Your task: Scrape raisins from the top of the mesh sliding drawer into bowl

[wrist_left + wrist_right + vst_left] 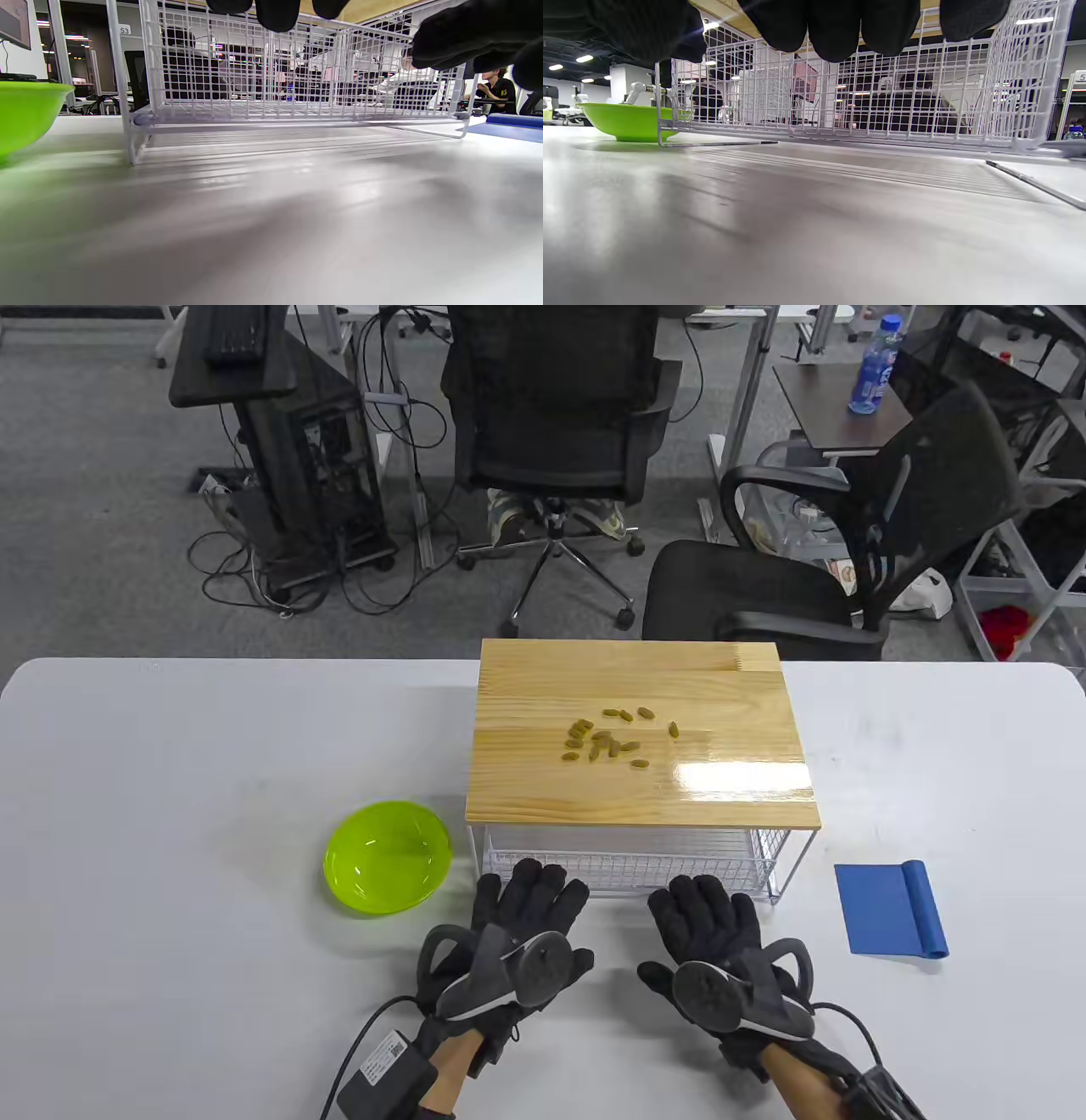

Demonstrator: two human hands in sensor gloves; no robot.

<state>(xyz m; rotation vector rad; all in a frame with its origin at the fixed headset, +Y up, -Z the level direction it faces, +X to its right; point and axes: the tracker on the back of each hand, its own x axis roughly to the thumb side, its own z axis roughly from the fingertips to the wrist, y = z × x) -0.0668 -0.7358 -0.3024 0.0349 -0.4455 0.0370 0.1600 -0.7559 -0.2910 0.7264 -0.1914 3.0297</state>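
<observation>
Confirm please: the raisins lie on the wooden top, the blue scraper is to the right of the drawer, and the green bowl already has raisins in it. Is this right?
Not quite. The table view shows the green bowl empty. The raisins do lie on the wooden top, and the blue scraper is to the right of the drawer.

Grey carpet floor (102,517). White surface (170,780) in the foreground. Behind it: black mesh office chair (551,415) on a chrome star base; second black armchair (848,551) to the right; black equipment cart (288,449) with tangled cables (280,577) at its foot; side desk bearing a blue-labelled water bottle (874,366). Ceiling strip lights (568,62).
</observation>
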